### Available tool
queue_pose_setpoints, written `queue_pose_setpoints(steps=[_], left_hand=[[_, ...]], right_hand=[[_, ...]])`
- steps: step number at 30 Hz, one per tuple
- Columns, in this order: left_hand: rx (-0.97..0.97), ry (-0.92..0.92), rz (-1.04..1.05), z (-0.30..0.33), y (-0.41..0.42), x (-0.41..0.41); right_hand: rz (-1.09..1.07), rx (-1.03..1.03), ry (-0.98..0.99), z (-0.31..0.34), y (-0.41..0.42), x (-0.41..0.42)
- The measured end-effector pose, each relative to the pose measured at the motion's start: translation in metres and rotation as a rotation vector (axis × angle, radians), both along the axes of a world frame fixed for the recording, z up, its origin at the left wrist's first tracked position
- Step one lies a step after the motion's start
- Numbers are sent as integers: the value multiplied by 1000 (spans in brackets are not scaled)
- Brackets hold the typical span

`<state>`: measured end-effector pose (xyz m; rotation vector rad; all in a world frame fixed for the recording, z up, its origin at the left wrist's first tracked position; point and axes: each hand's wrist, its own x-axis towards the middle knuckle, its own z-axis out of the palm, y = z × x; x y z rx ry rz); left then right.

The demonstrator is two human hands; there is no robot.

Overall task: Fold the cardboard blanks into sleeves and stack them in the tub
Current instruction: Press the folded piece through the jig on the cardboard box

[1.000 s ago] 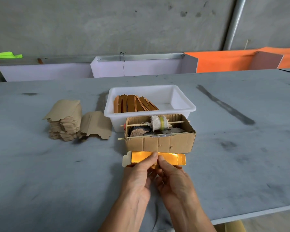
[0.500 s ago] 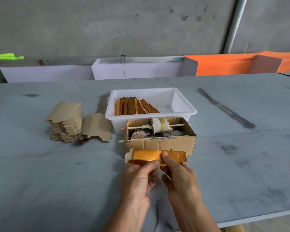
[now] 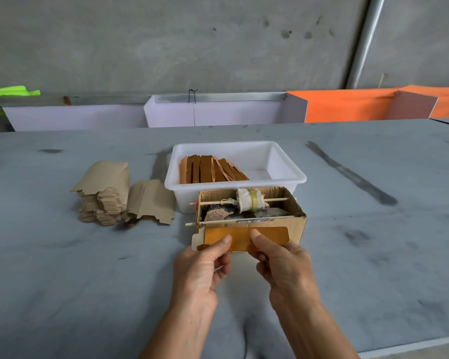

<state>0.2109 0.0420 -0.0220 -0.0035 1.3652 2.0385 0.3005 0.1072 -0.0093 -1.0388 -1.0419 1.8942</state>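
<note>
head view: left hand [image 3: 201, 265] and right hand [image 3: 283, 263] each pinch the gold sleeve [image 3: 244, 238] above the bench [image 3: 62, 281], just before the cardboard box [image 3: 293, 226]. recommend pressing creases flat, then standing it beside the stacked sleeves [image 3: 210, 169] in the tub [image 3: 300, 176].

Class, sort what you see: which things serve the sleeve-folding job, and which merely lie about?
Job: gold blank held by left hand and right hand; pile of blanks; white tub with folded sleeves.
Lying about: cardboard box of oddments; orange sheet.
</note>
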Motion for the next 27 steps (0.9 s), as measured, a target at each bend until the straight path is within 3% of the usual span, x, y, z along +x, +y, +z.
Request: queue_pose_setpoints(steps=[9, 14, 18, 27], left_hand=[[4, 221, 45, 32, 12, -31], [18, 288, -72, 44, 24, -33], [-19, 339, 12, 54, 39, -51], [-315, 876, 86, 42, 66, -85]], right_hand=[[143, 337, -248, 30, 25, -5], [67, 347, -196, 45, 36, -31], [124, 371, -267, 55, 46, -46], [19, 456, -443, 57, 108, -93]])
